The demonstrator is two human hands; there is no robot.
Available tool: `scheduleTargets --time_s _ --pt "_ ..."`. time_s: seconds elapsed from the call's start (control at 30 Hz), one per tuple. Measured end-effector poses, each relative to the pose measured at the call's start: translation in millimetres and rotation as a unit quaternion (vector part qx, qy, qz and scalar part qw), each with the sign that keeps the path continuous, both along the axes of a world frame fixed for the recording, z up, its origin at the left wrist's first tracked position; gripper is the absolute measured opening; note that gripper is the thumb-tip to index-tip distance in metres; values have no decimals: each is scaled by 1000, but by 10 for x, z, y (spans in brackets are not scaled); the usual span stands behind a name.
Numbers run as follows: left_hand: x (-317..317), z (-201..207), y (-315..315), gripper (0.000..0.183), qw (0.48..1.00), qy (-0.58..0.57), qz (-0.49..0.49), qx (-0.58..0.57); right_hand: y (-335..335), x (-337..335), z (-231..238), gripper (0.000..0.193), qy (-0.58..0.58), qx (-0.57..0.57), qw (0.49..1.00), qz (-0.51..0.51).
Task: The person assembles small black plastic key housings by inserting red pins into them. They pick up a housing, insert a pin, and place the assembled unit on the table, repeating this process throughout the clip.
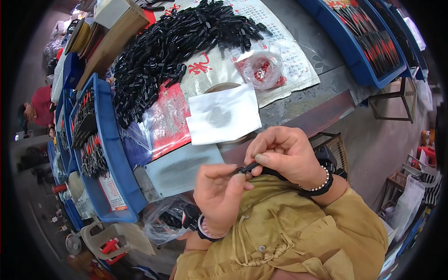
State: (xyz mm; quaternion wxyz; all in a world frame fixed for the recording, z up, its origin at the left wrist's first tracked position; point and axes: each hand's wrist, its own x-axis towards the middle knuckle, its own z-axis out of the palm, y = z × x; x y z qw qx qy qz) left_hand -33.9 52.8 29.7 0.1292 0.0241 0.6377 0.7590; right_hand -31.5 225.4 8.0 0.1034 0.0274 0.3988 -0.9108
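A small, slim black part is held between my two hands, just off the table's near edge. My left hand pinches its left end between thumb and forefinger. On the other end close the thumb and fingertips of my right hand. The fingers cover much of the part, so its exact kind does not show. Beyond the hands lies a white paper sheet with a grey smudge, on top of a round object. A large heap of shiny black pieces spreads over the far part of the table.
A clear plastic bag of small red parts sits right of the sheet. Blue trays with black-and-red pieces stand at left, and another blue tray at far right. A smudged pale-blue board lies near the front edge.
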Motion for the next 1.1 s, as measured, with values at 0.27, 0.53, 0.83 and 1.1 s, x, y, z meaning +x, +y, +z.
scheduleTargets --time_s 0.27,0.53,0.83,1.1 --pt "56 -72 -11 16 998 3 23 65 -70 10 -21 11 48 -12 999 2" --pt "73 -155 -29 16 990 4 11 144 -93 17 -15 11 193 185 961 -73" --pt "146 -147 -100 24 987 -6 -88 134 18 80 41 14 313 383 864 -96" --pt "94 -126 -43 39 985 87 -149 -9 29 86 -15 19 340 402 842 -121"
